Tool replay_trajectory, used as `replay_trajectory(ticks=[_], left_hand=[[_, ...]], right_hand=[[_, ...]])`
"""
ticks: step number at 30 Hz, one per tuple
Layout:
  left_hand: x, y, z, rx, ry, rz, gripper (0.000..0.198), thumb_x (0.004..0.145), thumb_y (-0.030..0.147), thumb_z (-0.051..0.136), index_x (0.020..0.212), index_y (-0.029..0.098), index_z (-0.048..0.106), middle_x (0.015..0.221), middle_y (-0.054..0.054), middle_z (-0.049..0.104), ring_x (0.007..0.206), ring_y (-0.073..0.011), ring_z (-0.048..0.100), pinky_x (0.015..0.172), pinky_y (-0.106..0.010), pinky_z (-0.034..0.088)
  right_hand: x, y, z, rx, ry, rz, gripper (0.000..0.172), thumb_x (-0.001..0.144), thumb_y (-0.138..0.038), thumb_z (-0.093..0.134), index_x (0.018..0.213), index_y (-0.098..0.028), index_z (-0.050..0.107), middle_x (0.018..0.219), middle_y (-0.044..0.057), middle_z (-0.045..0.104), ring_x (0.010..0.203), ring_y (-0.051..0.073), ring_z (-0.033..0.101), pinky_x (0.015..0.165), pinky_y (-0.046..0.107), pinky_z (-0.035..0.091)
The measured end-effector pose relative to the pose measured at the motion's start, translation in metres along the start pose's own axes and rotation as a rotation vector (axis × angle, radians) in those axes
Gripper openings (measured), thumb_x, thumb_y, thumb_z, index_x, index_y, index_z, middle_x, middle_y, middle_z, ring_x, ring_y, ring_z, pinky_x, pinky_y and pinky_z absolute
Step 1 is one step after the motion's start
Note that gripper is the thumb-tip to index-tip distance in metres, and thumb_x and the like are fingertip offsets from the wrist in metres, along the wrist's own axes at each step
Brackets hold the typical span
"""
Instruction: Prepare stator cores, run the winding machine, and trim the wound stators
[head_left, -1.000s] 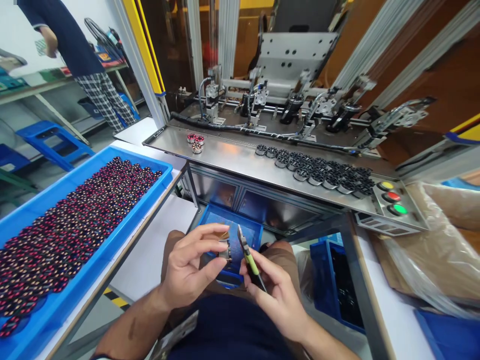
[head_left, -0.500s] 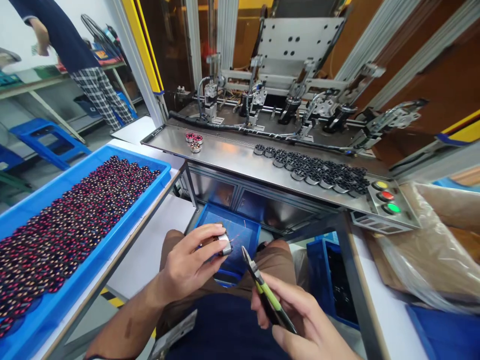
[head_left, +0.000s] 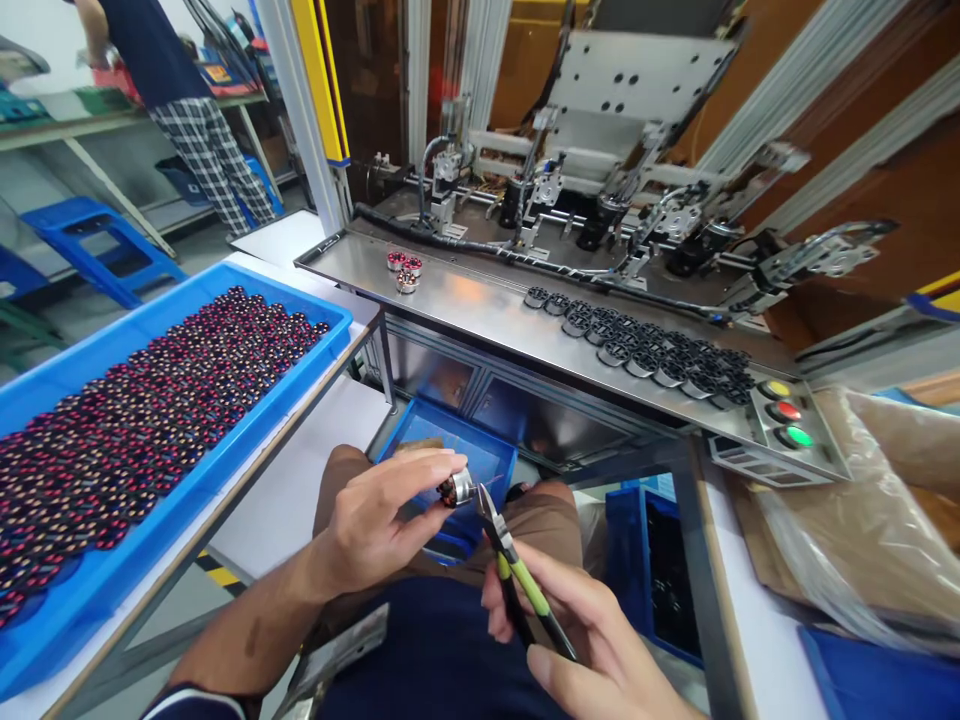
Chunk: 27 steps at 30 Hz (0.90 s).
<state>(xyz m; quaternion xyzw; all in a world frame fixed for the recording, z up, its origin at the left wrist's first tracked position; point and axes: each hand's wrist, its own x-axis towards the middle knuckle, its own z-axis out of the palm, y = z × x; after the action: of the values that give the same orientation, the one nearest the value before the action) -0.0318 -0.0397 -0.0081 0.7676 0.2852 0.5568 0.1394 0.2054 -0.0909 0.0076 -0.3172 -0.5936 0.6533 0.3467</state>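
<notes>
My left hand (head_left: 375,515) pinches a small wound motor stator (head_left: 460,487) between thumb and fingers, above my lap. The stator has a silver rim and copper windings, and it is tilted on its side. Thin wire ends stick out from its right face. In my right hand (head_left: 600,640) are diagonal cutting pliers (head_left: 523,580) with green and black handles, their handles spread. The tips of the pliers are right beside the stator, at the wire ends; whether they touch a wire I cannot tell.
On the left, a blue tray (head_left: 277,400) holds many wound stators. Three stators (head_left: 407,281) and a group of black slotted parts (head_left: 637,345) sit on the machine's metal ledge (head_left: 480,290). Push buttons (head_left: 787,411) are at right. A blue bin (head_left: 435,420) lies below. A person (head_left: 165,70) stands behind.
The pliers have moved up and left to the stator, their handles now farther apart. My left hand has turned the stator so its wire side faces the pliers. The view has shifted slightly.
</notes>
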Motion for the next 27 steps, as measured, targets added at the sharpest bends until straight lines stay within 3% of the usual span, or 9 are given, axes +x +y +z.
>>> replay_trajectory(ticks=[5, 11, 20, 27], left_hand=[[-0.001, 0.001, 0.001, -0.032, 0.014, -0.008, 0.069, 0.078, -0.001, 0.069, 0.14, 0.021, 0.047, 0.119, -0.011, 0.072, 0.113, -0.0227, 0.068, 0.098, -0.038, 0.058], [0.0, 0.003, 0.001, -0.056, 0.014, -0.002, 0.068, 0.077, -0.004, 0.069, 0.138, 0.016, 0.048, 0.119, -0.014, 0.071, 0.114, -0.0224, 0.068, 0.099, -0.036, 0.058], [0.0, 0.005, 0.001, -0.064, 0.005, -0.02, 0.07, 0.076, -0.005, 0.069, 0.14, 0.015, 0.046, 0.118, -0.013, 0.071, 0.115, -0.0212, 0.066, 0.101, -0.035, 0.057], [0.0, 0.005, 0.003, -0.03, -0.001, 0.01, 0.07, 0.076, -0.005, 0.07, 0.139, 0.015, 0.046, 0.116, -0.013, 0.071, 0.113, -0.0198, 0.067, 0.1, -0.035, 0.057]], right_hand=[[0.01, -0.01, 0.005, -0.011, 0.004, 0.085, 0.044, 0.085, -0.027, 0.059, 0.128, -0.022, 0.061, 0.09, 0.007, 0.064, 0.074, 0.017, 0.06, 0.069, 0.031, 0.054], [0.015, -0.016, 0.008, -0.027, 0.007, 0.133, 0.021, 0.077, -0.017, 0.056, 0.094, -0.02, 0.068, 0.08, 0.003, 0.06, 0.066, 0.014, 0.055, 0.065, 0.027, 0.049], [0.016, -0.02, 0.01, 0.003, -0.003, 0.166, 0.023, 0.073, -0.014, 0.054, 0.092, -0.019, 0.067, 0.077, 0.002, 0.059, 0.064, 0.013, 0.055, 0.062, 0.026, 0.046], [0.015, -0.019, 0.012, 0.03, 0.071, 0.146, 0.01, 0.076, -0.014, 0.057, 0.079, -0.019, 0.064, 0.064, -0.002, 0.052, 0.054, 0.01, 0.046, 0.051, 0.021, 0.04]])
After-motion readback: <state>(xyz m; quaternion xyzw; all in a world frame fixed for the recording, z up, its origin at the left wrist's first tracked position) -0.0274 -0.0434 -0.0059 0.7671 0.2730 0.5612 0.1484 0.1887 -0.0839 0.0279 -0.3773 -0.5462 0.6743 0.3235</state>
